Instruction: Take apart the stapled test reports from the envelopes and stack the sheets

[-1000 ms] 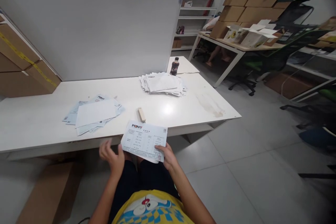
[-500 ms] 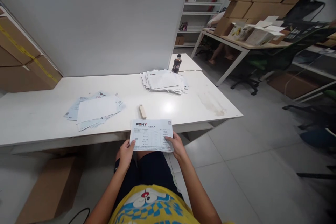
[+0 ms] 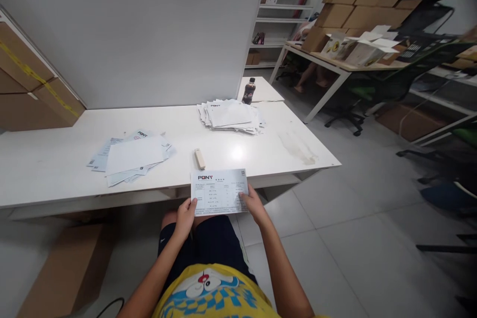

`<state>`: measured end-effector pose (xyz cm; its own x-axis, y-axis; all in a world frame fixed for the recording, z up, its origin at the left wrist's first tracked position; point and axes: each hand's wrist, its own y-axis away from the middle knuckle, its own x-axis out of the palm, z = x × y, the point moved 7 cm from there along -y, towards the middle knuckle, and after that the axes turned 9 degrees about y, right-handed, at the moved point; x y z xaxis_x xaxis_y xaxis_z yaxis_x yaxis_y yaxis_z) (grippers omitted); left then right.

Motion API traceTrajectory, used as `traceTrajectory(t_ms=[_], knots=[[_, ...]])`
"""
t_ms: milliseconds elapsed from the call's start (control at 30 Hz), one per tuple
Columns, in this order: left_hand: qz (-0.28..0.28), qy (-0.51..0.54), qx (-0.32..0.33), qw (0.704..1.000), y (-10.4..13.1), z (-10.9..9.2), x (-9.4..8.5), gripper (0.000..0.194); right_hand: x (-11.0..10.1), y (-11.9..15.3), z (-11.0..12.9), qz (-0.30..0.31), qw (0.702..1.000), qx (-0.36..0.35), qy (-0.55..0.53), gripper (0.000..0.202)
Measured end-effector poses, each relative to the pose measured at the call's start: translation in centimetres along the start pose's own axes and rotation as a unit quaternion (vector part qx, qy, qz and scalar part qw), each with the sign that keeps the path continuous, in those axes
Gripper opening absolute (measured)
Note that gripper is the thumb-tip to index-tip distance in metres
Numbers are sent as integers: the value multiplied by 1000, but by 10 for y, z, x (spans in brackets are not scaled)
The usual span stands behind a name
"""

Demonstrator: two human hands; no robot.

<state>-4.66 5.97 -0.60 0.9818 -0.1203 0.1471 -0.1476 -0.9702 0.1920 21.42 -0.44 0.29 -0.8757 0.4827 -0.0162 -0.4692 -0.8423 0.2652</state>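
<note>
Printed sheet (image 3: 219, 190), held at front edge of worktop (image 3: 179, 139): your left hand (image 3: 185, 214) gripping left side, right hand (image 3: 255, 204) gripping right. Beige block (image 3: 199, 159): near front edge. Paper stack (image 3: 231, 115): near far edge.

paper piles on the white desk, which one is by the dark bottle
The thicker stack toward the back, just in front of the dark bottle; the thinner, fanned pile lies farther left, away from it.

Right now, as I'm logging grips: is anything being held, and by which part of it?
Yes, the PONY-printed paper, by its opposite side edges: the left hand pinches its left edge, the right hand its right edge.
</note>
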Motion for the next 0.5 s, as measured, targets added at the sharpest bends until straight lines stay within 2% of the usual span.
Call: traceTrajectory(t_ms=[133,267,500], knots=[[5,-19,10,1000,-8,-2,4,41,-4,-7,3,-3,1000,-3,15,43],[17,10,-9,1000,-10,-6,10,45,-10,-12,7,-22,999,-17,45,42],[47,81,-118,989,2,-8,31,40,-26,-15,25,-39,990,-48,128,47]])
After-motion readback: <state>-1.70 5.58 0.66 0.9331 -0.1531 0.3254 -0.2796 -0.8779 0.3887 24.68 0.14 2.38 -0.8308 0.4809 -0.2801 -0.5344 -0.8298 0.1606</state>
